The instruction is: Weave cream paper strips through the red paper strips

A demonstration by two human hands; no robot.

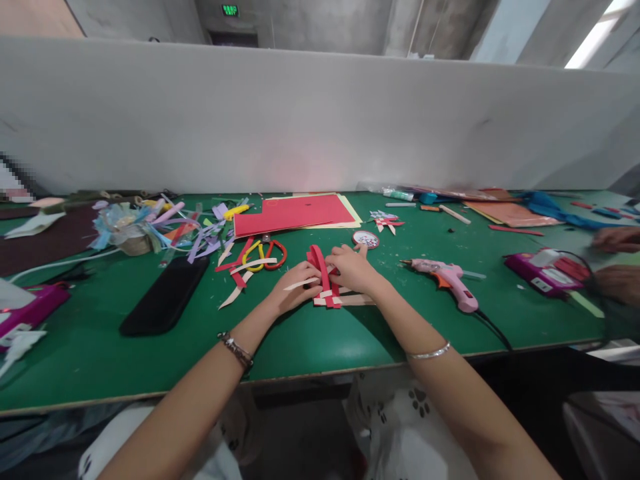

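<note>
A small weave of red and cream strips lies on the green table in front of me, one red strip arching up from it. My left hand has its fingers closed on the weave's left side, a cream strip crossing in front of the fingertips. On the other side my right hand bends its fingers over the weave's far right part, gripping it; the fingertips are partly hidden. Left of the hands lie scissors with red and yellow handles among loose strips. A round dish of small bits stands just beyond my right hand.
Red sheets lie at the back. A pink glue gun with a cord rests at right, near a purple power strip. At left are a black phone and a ribbon-filled pot. Another person's hand is at far right.
</note>
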